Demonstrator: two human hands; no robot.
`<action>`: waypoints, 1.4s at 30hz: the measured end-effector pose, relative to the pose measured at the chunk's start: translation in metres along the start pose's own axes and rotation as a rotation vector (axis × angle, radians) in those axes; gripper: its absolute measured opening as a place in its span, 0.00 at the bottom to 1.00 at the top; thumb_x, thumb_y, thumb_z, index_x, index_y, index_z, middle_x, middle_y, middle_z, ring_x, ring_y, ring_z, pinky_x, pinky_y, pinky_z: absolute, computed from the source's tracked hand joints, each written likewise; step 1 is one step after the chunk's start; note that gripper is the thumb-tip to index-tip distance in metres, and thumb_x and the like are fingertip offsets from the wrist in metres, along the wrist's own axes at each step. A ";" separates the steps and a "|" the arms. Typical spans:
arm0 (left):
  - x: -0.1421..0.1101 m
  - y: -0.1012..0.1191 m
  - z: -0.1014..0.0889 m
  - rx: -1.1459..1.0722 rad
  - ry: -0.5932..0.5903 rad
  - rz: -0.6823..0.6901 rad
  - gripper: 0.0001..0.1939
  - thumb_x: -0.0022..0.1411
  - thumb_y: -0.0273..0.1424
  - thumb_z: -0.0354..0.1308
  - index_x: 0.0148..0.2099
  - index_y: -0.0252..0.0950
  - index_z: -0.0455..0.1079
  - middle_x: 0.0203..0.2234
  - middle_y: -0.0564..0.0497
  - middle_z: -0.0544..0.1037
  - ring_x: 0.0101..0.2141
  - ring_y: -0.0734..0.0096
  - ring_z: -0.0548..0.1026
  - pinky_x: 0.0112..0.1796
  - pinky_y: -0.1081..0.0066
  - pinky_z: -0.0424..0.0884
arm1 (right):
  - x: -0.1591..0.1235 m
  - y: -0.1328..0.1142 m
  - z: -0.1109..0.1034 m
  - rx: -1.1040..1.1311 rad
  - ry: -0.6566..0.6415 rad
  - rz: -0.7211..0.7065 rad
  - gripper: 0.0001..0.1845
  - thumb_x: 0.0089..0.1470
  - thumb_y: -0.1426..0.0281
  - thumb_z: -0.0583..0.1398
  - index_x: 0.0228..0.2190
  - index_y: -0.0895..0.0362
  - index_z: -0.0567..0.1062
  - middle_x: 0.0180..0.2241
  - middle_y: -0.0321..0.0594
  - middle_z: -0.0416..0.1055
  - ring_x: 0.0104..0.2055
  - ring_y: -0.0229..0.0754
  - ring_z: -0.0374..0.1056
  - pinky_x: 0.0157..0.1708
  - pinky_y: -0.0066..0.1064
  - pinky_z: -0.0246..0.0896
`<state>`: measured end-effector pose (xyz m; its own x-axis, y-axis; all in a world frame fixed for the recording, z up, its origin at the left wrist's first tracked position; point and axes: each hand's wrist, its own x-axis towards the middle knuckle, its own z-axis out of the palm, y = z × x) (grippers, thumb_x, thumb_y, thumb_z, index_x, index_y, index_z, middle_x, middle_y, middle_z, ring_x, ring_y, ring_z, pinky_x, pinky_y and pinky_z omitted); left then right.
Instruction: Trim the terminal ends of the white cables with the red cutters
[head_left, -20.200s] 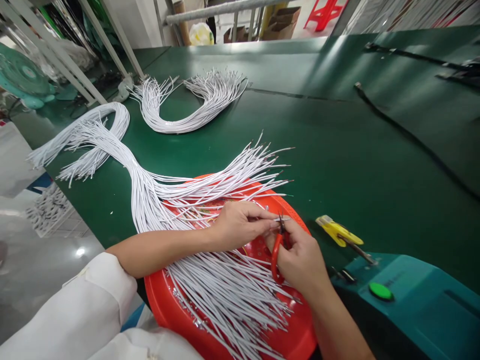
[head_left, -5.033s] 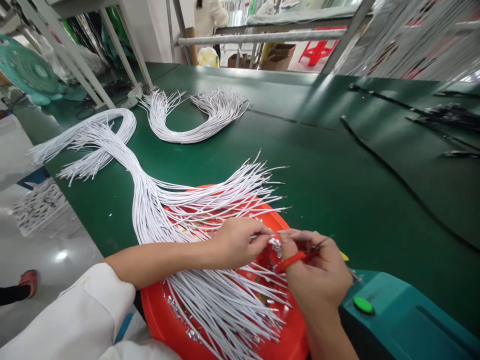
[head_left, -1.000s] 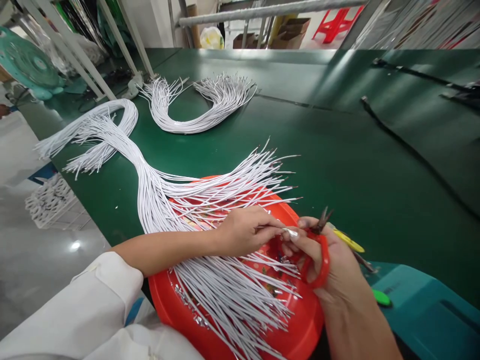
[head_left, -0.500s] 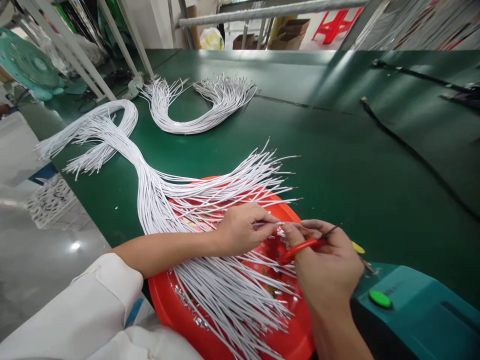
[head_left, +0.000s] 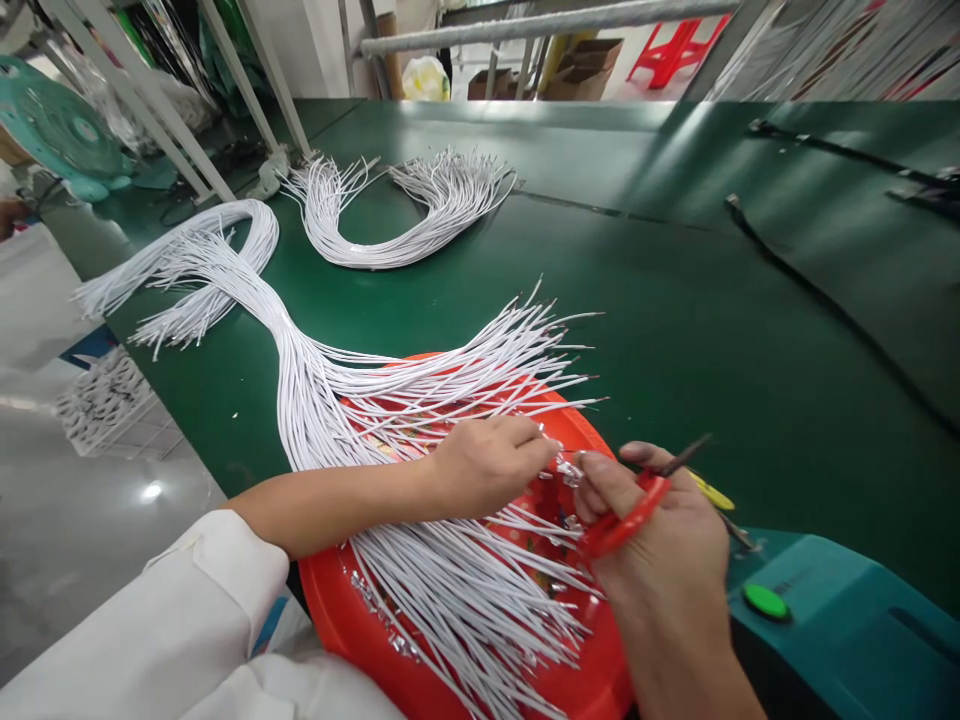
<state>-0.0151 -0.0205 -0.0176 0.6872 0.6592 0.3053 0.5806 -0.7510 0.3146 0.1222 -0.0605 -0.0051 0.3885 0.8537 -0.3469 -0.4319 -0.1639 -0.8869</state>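
My left hand is closed in a pinch on the end of a white cable, mostly hidden by the fingers. Close by on the right, my right hand grips red-handled scissors, their dark blades pointing up and right. Its thumb and forefinger tips meet near the cable end, by some shiny foil scraps. Beneath both hands lies a round red tray with a patterned bottom. Across it spreads a fanned bundle of white cables, split into an upper and a lower group by my left forearm.
Another white cable bundle curves on the green table farther back. At the right front stands a teal machine with a green button. A black cable lies at right; a teal fan stands at far left.
My left fingers have curled in further over the cable end. My right hand has turned, swinging the scissors so their blades rise and show more clearly. The cable bundles have stayed in place.
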 end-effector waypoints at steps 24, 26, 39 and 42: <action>0.040 -0.052 -0.036 -0.912 0.791 -0.659 0.10 0.56 0.35 0.58 0.37 0.33 0.71 0.27 0.51 0.76 0.20 0.82 0.69 0.23 0.78 0.67 | 0.020 0.019 -0.014 -0.262 0.251 -0.396 0.14 0.44 0.62 0.65 0.30 0.55 0.68 0.28 0.35 0.72 0.32 0.41 0.70 0.33 0.34 0.64; 0.042 -0.064 -0.040 -0.848 0.910 -0.627 0.13 0.57 0.34 0.58 0.43 0.34 0.70 0.35 0.49 0.77 0.26 0.81 0.73 0.28 0.77 0.70 | 0.021 0.016 -0.012 -0.156 0.294 -0.411 0.13 0.44 0.63 0.65 0.28 0.54 0.67 0.23 0.32 0.69 0.27 0.39 0.69 0.28 0.31 0.62; 0.014 -0.004 -0.005 -0.245 -0.077 0.001 0.13 0.64 0.32 0.47 0.39 0.32 0.72 0.34 0.46 0.78 0.37 0.70 0.74 0.40 0.71 0.69 | 0.023 0.007 -0.012 0.016 0.259 -0.384 0.10 0.45 0.67 0.63 0.27 0.55 0.66 0.22 0.31 0.72 0.18 0.31 0.59 0.18 0.24 0.55; 0.006 0.011 0.010 -0.148 -0.315 0.192 0.16 0.64 0.37 0.48 0.38 0.32 0.73 0.31 0.46 0.77 0.34 0.69 0.74 0.38 0.70 0.69 | 0.025 0.006 -0.012 0.005 0.300 -0.409 0.10 0.44 0.67 0.63 0.27 0.55 0.66 0.22 0.31 0.71 0.19 0.31 0.61 0.19 0.23 0.55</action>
<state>0.0001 -0.0251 -0.0215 0.8907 0.4461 0.0878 0.3753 -0.8304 0.4118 0.1390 -0.0465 -0.0231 0.7435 0.6673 -0.0442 -0.1991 0.1577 -0.9672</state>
